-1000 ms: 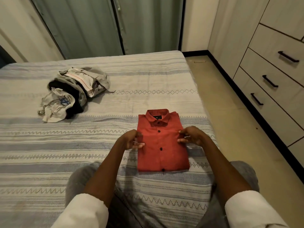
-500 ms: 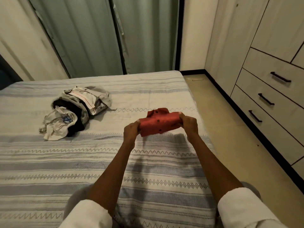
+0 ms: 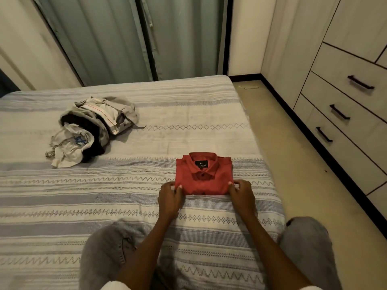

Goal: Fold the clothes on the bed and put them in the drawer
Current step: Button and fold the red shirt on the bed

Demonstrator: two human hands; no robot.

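A red collared shirt (image 3: 204, 176) lies folded into a compact square on the striped bed (image 3: 146, 201), collar up and label showing. My left hand (image 3: 170, 196) pinches its near left corner, thumb on top. My right hand (image 3: 240, 193) pinches the near right corner the same way. A heap of unfolded clothes (image 3: 92, 128), grey, white and black, sits farther back on the left of the bed. Closed drawers (image 3: 343, 114) with black handles line the wardrobe on the right.
A strip of beige floor (image 3: 293, 164) runs between the bed's right edge and the wardrobe. Green curtains (image 3: 136, 36) hang behind the bed. My knees in grey jeans rest on the bed's near edge.
The long flat shirt was lifted by both hands, folded in half, and now lies back on the bed as a shorter square. Both hands moved to its near corners.
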